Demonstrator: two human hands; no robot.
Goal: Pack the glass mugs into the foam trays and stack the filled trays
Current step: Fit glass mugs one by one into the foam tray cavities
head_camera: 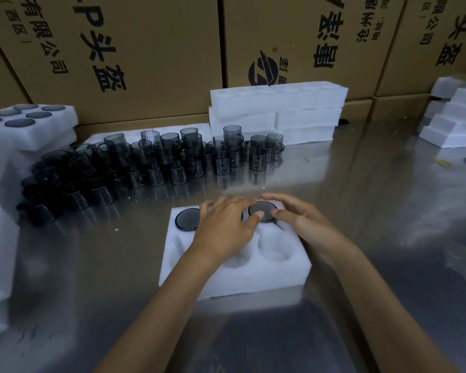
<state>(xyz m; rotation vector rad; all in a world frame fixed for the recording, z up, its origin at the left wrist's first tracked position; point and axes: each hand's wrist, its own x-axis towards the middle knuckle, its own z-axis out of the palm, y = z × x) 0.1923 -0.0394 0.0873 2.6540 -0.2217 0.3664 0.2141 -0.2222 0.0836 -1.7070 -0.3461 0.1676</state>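
A white foam tray [234,265] lies on the shiny metal table [361,211] in front of the person, and both hands are over its far row. The left hand [226,224] lies flat with the palm down, the fingers straight and close together; it covers the middle pocket of the far row, so I cannot tell what is under it, and it holds nothing that I can see. The right hand [299,222] comes from the right with the fingers stretched out and a little spread above the far right pocket, and its thumb touches the rim of the dark mug [261,211] that sits there, bottom up. It does not grip the mug. A second mug [187,219] sits in the far left pocket of the same tray, also upside down. The three pockets of the near row show only white foam. Behind the tray, a big group of loose mugs [151,162] made of grey glass stands on the table, many of them piled in two levels. At the far left is a filled tray [30,125] on top of other foam, with round mug bottoms showing. A stack of empty trays [277,114] stands behind the loose mugs, against brown cardboard boxes [151,49] with black printed letters. More foam pieces [452,122] are at the right edge.
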